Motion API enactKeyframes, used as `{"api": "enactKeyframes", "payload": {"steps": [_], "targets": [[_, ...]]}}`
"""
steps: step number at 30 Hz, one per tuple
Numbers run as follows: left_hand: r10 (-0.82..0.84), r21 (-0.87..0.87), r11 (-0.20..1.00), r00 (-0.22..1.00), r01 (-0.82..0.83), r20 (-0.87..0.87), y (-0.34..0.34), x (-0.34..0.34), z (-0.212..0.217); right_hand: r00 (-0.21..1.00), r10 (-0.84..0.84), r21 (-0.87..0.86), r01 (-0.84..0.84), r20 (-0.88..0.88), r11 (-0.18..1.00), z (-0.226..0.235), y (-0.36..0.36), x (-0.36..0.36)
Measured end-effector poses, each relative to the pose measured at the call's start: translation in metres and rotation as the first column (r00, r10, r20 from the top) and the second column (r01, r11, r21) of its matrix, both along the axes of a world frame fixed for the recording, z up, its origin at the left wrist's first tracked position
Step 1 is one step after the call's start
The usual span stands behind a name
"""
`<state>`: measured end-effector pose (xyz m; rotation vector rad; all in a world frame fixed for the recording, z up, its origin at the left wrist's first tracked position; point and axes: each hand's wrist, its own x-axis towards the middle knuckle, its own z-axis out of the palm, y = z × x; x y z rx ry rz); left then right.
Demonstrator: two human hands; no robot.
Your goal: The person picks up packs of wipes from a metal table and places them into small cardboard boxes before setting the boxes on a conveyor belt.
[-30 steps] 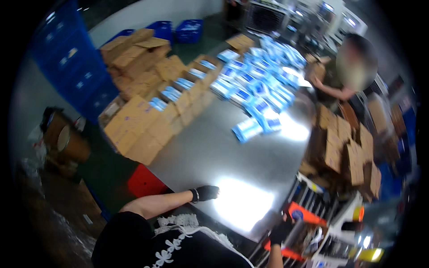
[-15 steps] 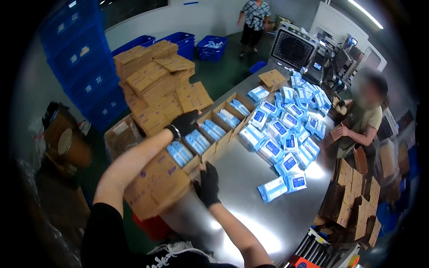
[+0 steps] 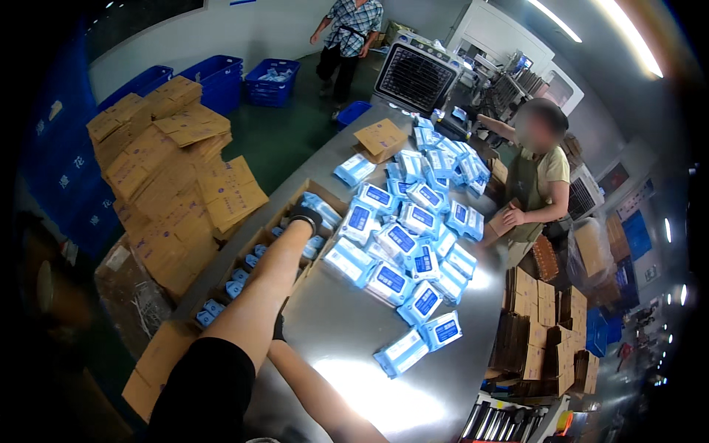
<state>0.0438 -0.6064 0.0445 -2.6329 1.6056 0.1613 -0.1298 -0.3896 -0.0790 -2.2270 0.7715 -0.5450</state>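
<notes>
My left hand (image 3: 306, 215), in a black glove, reaches over the far end of a row of open cardboard boxes (image 3: 258, 242), right beside the light-blue wipes packs (image 3: 321, 209) in the farthest box. Its fingers are largely hidden. My right hand (image 3: 278, 329), also gloved in black, is by the boxes' near side, mostly covered by my left forearm. Small blue packs stand upright inside the boxes. To the right, a heap of blue-and-white wipes packs (image 3: 399, 240) spreads over the metal table (image 3: 336, 325).
Flattened cardboard stacks (image 3: 159, 177) rise on the left, with blue crates (image 3: 210, 77) behind. A co-worker (image 3: 543, 177) is at the table's right side; another person (image 3: 347, 40) stands beyond the table. More folded cardboard (image 3: 543, 310) is stacked at the right.
My view has swung right. My left hand has moved from the middle of the box row to its far end, and my left forearm now covers most of my right hand.
</notes>
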Motion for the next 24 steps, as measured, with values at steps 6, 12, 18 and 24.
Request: {"api": "enactKeyframes", "payload": {"steps": [6,12,18,24], "targets": [[-0.014,0.033,0.999,0.999,0.016,-0.053,0.031,0.029,-0.04,0.836,0.456,-0.258,-0.534,-0.305,0.805,0.044,-0.094,-0.071],[-0.198,-0.014,0.98,0.968,0.198,-0.154,0.093,-0.05,-0.042,0.807,0.409,-0.002,-0.453,-0.426,0.892,0.053,-0.096,-0.231],[-0.376,-0.039,0.926,0.9,0.377,-0.222,0.128,-0.208,-0.038,0.905,0.26,0.489,-0.068,-0.336,0.869,0.142,-0.045,-0.366],[-0.367,-0.452,0.863,0.896,0.227,-0.251,0.176,-0.334,-0.037,0.912,0.231,0.33,-0.115,-0.339,0.937,0.085,0.016,-0.461]]}}
